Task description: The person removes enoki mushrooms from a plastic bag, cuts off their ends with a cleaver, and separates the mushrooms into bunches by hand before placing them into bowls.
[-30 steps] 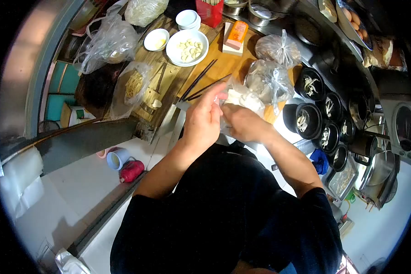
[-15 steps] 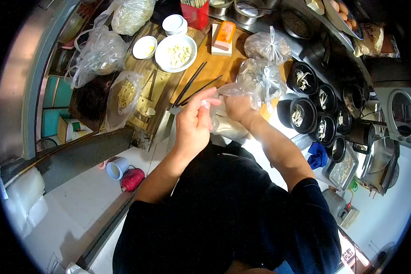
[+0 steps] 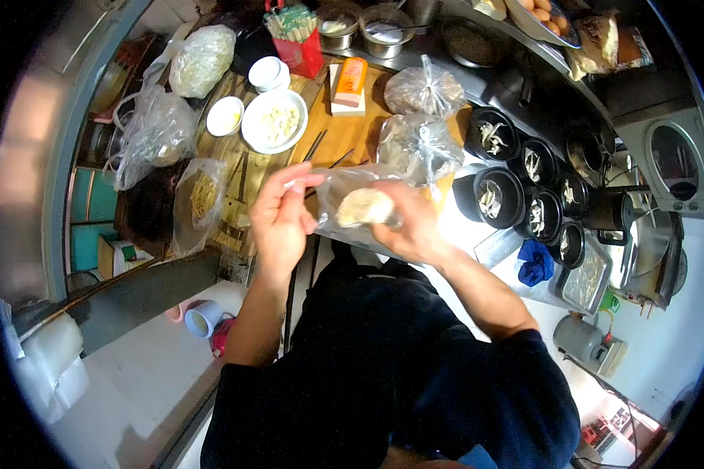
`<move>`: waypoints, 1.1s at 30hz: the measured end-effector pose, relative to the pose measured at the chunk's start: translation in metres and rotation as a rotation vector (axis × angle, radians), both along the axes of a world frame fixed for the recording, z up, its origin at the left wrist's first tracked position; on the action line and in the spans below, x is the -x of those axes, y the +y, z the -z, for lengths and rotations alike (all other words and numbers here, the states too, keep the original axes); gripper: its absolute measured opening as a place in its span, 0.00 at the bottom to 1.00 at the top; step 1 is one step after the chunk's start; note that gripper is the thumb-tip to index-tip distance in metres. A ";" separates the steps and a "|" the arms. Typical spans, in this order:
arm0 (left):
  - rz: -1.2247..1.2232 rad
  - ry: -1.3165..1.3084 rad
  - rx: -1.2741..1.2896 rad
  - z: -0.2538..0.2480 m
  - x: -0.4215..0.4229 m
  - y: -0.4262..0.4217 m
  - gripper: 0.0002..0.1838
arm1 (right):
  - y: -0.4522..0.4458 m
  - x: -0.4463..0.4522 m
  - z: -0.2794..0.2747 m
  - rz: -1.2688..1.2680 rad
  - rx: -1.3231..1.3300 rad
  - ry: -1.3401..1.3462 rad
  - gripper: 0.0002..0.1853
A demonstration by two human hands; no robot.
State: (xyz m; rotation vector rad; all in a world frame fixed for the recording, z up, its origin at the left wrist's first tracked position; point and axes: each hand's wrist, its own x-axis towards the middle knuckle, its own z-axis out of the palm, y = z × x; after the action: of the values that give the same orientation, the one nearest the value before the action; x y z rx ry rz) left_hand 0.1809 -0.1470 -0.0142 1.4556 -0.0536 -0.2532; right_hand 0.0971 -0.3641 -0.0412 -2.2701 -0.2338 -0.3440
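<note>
Clear plastic bag [image 3: 332,186] pinched in my left hand [image 3: 280,225], my right hand [image 3: 414,225] is holding a pale lump [image 3: 363,207] toward nine o'clock, best gripped gently.

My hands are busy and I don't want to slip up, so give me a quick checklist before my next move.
1. Left hand on the clear plastic bag: ok, its fingers appear to pinch the plastic.
2. Right hand holding the pale lump: ok.
3. One hand free: not ok, both are occupied.
4. Knotted bag by the pots tied shut: ok.
5. Pale strips in the nearest wide black pot: ok.
6. Dark chopsticks clear of the bag: cannot tell, their lower ends are hidden.
</note>
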 end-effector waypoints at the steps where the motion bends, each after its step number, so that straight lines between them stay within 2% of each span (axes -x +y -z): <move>1: -0.010 -0.003 0.007 -0.004 -0.002 0.003 0.14 | -0.006 0.008 -0.002 0.010 0.000 -0.004 0.32; 3: -0.001 -0.032 0.018 -0.015 -0.006 0.006 0.14 | -0.030 0.028 -0.005 0.268 -0.790 0.039 0.32; 5: -0.036 -0.030 -0.047 -0.025 -0.013 0.007 0.14 | -0.064 0.042 -0.017 0.377 -0.975 0.143 0.34; 7: -0.036 -0.045 -0.051 -0.030 -0.020 0.007 0.14 | -0.090 0.056 0.011 0.414 -1.180 0.164 0.36; 9: -0.045 -0.114 -0.123 -0.033 -0.025 0.007 0.14 | -0.108 0.071 0.047 0.417 -1.226 0.230 0.32; 11: -0.047 -0.162 -0.145 -0.042 -0.029 0.004 0.14 | -0.114 0.082 0.079 0.420 -1.332 0.468 0.29; 12: -0.048 -0.172 -0.171 -0.044 -0.031 0.003 0.14 | -0.108 0.082 0.080 0.405 -1.395 0.495 0.25; 15: -0.029 -0.186 -0.216 -0.044 -0.032 0.001 0.14 | -0.088 0.062 0.082 0.338 -1.408 0.543 0.24; 17: 0.070 -0.189 -0.270 -0.032 -0.033 -0.002 0.14 | -0.081 0.039 0.081 0.351 -1.224 0.615 0.26; 19: 0.086 -0.157 -0.307 -0.019 -0.034 -0.003 0.15 | -0.083 0.020 0.091 0.384 -1.271 0.598 0.22; 21: 0.076 -0.053 -0.410 -0.014 -0.031 -0.006 0.17 | -0.090 0.010 0.090 0.340 -1.445 0.615 0.21; 25: 0.160 -0.073 -0.479 0.023 -0.031 0.001 0.20 | -0.099 0.005 0.080 0.322 -1.504 0.623 0.20; 27: 0.290 -0.182 -0.613 0.037 -0.029 0.003 0.23 | -0.102 0.002 0.076 0.314 -1.503 0.624 0.20; 28: 0.321 -0.222 -0.867 0.005 -0.021 -0.008 0.26 | -0.104 0.000 0.074 0.300 -1.528 0.618 0.20; 29: 0.324 -0.223 -0.861 0.005 -0.017 -0.009 0.26 | -0.107 -0.002 0.072 0.285 -1.554 0.609 0.20; 31: 0.271 -0.574 -1.160 0.003 -0.012 -0.011 0.28 | -0.110 -0.007 0.057 0.302 -1.532 0.594 0.20; 33: 0.256 -0.578 -1.107 -0.006 -0.012 -0.016 0.28 | -0.117 -0.015 0.046 0.272 -1.567 0.553 0.20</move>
State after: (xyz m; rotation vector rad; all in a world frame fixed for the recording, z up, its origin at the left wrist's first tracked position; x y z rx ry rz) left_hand 0.1924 -0.1632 -0.0080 2.5941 -0.6561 -0.0399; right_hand 0.1119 -0.4811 -0.0875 -0.7501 0.4981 0.0342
